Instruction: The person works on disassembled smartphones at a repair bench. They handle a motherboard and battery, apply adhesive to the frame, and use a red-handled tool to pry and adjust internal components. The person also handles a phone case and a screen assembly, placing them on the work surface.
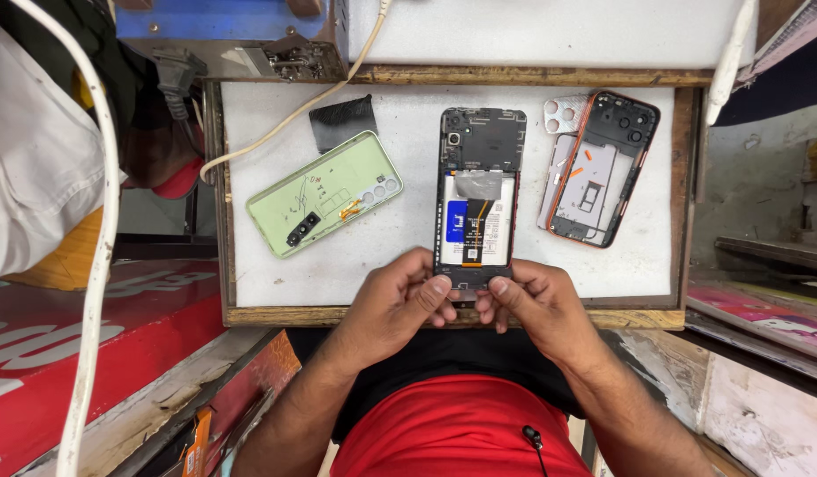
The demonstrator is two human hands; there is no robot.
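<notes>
An opened smartphone [477, 190] lies back-up on the white work surface [408, 256], its battery, flex cable and circuit board exposed. My left hand [395, 305] and my right hand [534, 305] both grip its near end, thumbs pressed on the bottom edge. A pale green back cover [324, 193] lies inside-up to the left, apart from my hands. To the right lies a black and orange phone frame [601, 168] with a silver camera plate at its top left.
A black square pad [342, 122] rests above the green cover. A white cable [289, 119] runs across the tray's top left corner. The wooden tray rim [338, 314] borders the surface. Red boards [90, 353] lie at the lower left.
</notes>
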